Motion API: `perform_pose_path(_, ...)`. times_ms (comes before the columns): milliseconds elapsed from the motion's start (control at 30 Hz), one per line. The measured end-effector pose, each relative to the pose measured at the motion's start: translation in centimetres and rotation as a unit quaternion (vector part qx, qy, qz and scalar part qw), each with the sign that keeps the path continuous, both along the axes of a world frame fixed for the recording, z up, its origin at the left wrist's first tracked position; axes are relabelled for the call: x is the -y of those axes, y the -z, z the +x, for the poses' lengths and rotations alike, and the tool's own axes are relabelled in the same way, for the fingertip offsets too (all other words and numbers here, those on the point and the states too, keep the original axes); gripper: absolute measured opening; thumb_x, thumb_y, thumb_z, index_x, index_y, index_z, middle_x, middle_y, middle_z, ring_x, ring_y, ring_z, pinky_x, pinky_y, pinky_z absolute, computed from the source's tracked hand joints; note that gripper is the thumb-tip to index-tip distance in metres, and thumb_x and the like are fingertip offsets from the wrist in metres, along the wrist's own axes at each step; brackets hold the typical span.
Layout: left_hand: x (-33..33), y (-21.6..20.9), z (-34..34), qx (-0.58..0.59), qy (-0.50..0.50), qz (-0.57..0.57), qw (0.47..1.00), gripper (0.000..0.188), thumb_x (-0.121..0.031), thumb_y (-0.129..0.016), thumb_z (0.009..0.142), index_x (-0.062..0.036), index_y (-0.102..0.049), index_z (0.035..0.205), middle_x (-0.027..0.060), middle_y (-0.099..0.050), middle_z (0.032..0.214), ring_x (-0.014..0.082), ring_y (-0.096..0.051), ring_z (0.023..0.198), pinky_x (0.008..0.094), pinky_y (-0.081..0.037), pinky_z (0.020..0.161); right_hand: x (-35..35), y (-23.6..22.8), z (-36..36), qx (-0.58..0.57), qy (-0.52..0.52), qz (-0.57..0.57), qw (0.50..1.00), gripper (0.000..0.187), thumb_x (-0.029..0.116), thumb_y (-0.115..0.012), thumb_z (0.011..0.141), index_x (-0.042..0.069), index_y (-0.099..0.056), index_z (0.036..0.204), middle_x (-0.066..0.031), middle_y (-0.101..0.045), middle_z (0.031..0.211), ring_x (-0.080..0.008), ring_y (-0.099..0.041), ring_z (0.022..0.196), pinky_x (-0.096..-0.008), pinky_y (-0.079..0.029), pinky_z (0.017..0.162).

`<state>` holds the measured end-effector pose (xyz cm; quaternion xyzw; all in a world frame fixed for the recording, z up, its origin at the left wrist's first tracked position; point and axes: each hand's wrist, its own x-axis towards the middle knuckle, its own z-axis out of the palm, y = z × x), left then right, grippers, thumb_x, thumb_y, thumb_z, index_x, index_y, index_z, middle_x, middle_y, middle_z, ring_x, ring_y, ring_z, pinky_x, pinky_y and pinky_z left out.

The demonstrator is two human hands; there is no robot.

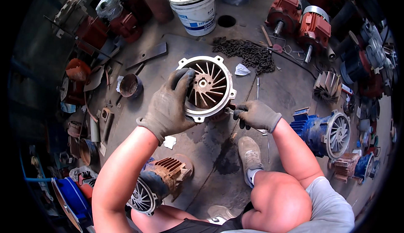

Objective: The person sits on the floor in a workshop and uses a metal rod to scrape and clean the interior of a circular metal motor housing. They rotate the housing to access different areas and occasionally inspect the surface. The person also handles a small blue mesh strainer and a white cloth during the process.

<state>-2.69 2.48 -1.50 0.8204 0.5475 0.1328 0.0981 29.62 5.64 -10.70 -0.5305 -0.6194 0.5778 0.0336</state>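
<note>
The step in hand looks like work at the lower right edge of a pale, lugged motor end ring (229, 79), with one hand steadying and the other doing the fine work. The ring faces upward in front of the person, between the two hands, and a bladed fan wheel (203, 83) sits inside it, its round hub in plain sight; what carries the ring underneath is mostly hidden. The gloved left hand (165, 100) is clamped over the ring's left side, fingers bent over the upper left rim toward the blades and thumb by the bottom lug. The gloved right hand (258, 116) has its fingers curled at a small metal piece (228, 110) just below the lower right lug; whether this is a tool's end or a fitting, and how firmly it is pinched, I cannot tell. The next move seems to call for a firm left-hand hold so the ring does not turn or tip, while the right fingers keep the metal piece in line with the edge and clear of the blades. A thin metal rod (258, 88) lies on the floor beyond the right hand, near a heap of rusty chain (252, 55), and a blue motor (316, 131) lies to the right, its finned end exposed.
</note>
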Motion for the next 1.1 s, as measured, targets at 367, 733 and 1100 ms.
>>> perform_pose_path(367, -1.3, 1.7, -2.3, 0.034, 0.049, 0.037, 0.997, 0.117, -0.037, -0.108, 0.071, -0.0087, -0.042, 0.163, 0.0246, -0.056, 0.149, 0.0504, -0.077, 0.108, 0.0571, -0.066, 0.088, 0.6, 1.7, -0.1, -0.016, 0.018, -0.038, 0.999, 0.025, 0.021, -0.063, 0.116, 0.001, -0.079, 0.113, -0.006, -0.079, 0.084, -0.0124, -0.075, 0.069, -0.0299, -0.059, 0.063)
perform_pose_path(733, 0.7, 2.1, -1.1, 0.042, 0.019, 0.09, 0.995, 0.124, -0.043, -0.107, 0.07, -0.0092, -0.041, 0.17, 0.0262, -0.051, 0.159, 0.0502, -0.067, 0.135, 0.0561, -0.061, 0.111, -2.0, -0.2, 0.3, 0.008, -0.035, -0.039, 0.999, 0.029, 0.023, -0.07, 0.109, 0.001, -0.087, 0.114, -0.0057, -0.078, 0.079, -0.0127, -0.072, 0.067, -0.0329, -0.059, 0.064)
perform_pose_path(1100, 0.4, 1.1, 0.2, 0.011, -0.032, 0.025, 0.999, 0.13, -0.047, -0.105, 0.071, -0.0101, -0.038, 0.176, 0.0253, -0.05, 0.162, 0.0488, -0.069, 0.136, 0.0559, -0.063, 0.112, -2.3, 0.6, 0.2, -0.002, -0.045, -0.031, 0.998, 0.028, 0.026, -0.071, 0.109, 0.004, -0.088, 0.107, -0.0033, -0.077, 0.079, -0.0108, -0.069, 0.068, -0.0324, -0.056, 0.064)
